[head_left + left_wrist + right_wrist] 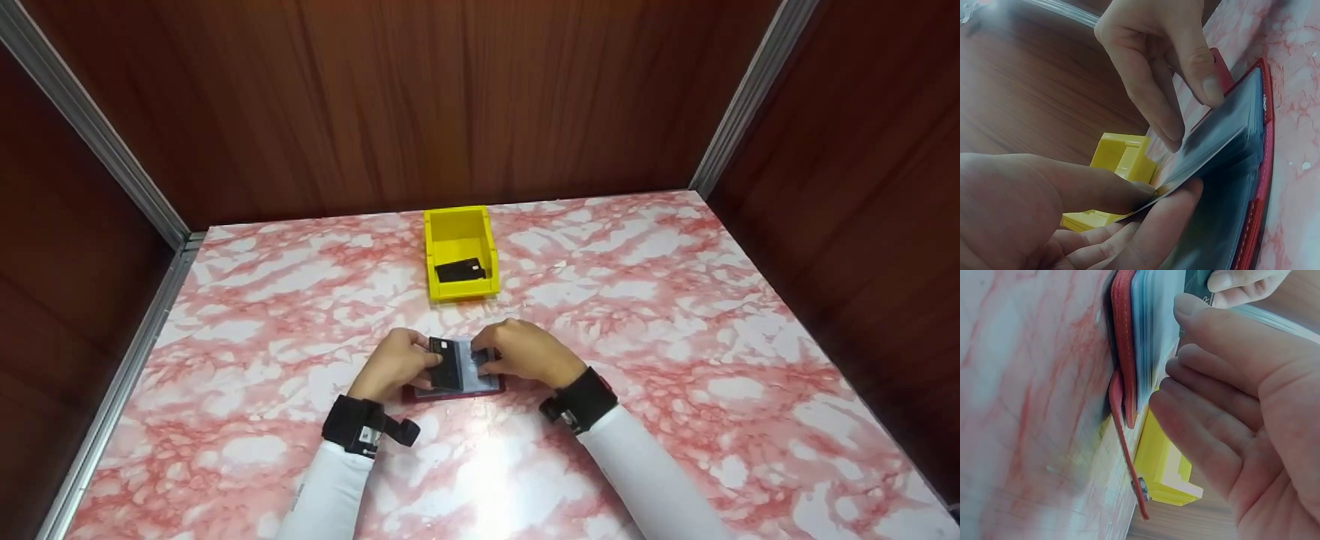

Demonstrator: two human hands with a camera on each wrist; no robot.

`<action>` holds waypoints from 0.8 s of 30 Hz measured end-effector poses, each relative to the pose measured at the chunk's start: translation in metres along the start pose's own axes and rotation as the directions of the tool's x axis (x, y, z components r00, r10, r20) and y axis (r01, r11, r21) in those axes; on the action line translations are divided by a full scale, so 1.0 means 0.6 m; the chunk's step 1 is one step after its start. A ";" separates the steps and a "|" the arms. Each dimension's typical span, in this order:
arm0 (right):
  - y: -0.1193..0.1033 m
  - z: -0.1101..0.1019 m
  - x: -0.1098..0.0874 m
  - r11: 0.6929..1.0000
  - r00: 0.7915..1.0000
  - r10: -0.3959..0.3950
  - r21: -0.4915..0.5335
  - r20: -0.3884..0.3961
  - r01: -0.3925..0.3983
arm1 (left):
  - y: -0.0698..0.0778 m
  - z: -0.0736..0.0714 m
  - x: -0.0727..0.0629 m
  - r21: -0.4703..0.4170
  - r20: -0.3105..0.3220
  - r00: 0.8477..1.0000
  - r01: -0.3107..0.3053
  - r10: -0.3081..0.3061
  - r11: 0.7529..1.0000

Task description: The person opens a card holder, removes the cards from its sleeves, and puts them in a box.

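Note:
A card holder (491,391) with a red cover and clear plastic sleeves (1221,121) lies spread on the table. My left hand (396,364) pinches a black card (444,361) between thumb and fingers over the left side of the holder. The card stands tilted against the sleeves; how far it sits inside one is not clear. Over the right-hand sleeves hovers my right hand (529,352), thumb and fingers apart and loosely bent, gripping nothing visible. In the right wrist view, a red strap with a metal snap (1141,489) sticks out from the cover.
Beyond the hands stands a yellow bin (491,262) with black cards (459,270) near its front. The table (675,360) has a red and white marbled top. Brown wood-grain panels (450,105) with metal corner rails enclose its back and sides.

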State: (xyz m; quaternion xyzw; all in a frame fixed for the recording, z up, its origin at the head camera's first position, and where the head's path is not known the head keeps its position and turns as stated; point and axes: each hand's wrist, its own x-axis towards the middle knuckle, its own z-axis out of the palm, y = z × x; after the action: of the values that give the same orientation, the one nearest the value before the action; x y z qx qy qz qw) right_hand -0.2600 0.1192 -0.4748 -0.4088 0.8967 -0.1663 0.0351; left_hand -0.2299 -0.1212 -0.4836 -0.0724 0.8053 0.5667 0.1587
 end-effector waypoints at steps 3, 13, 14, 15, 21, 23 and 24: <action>0.002 0.003 0.001 1.000 1.000 -0.009 0.002 -0.004 0.009 | 0.001 0.001 0.001 0.003 0.000 1.000 0.001 -0.001 1.000; 0.005 0.008 0.000 1.000 1.000 0.008 -0.009 -0.003 -0.008 | 0.007 -0.006 0.000 0.030 -0.007 1.000 -0.004 0.004 1.000; 0.005 0.007 0.000 1.000 1.000 0.012 -0.008 -0.003 -0.012 | 0.007 -0.007 0.000 0.035 -0.010 1.000 -0.003 0.003 0.999; 0.005 0.007 0.000 1.000 1.000 0.015 -0.010 -0.003 -0.015 | 0.008 -0.009 0.000 0.038 -0.013 1.000 -0.003 0.004 0.999; 0.007 0.006 0.001 0.999 0.999 0.032 -0.024 -0.010 -0.032 | 0.008 -0.019 -0.001 0.072 -0.032 0.999 -0.004 0.007 0.997; 0.007 0.006 0.000 0.998 0.999 0.047 -0.028 -0.008 -0.047 | 0.008 -0.022 -0.001 0.086 -0.042 0.999 -0.002 0.005 0.996; 0.007 0.006 0.000 0.998 0.998 0.056 -0.029 -0.006 -0.056 | 0.008 -0.023 -0.002 0.090 -0.045 0.999 -0.001 0.005 0.996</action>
State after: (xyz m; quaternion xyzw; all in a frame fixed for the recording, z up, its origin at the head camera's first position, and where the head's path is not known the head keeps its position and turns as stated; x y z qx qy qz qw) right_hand -0.2626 0.1208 -0.4799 -0.3836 0.9102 -0.1531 0.0315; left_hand -0.2328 -0.1327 -0.4746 -0.0767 0.8335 0.5282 0.1428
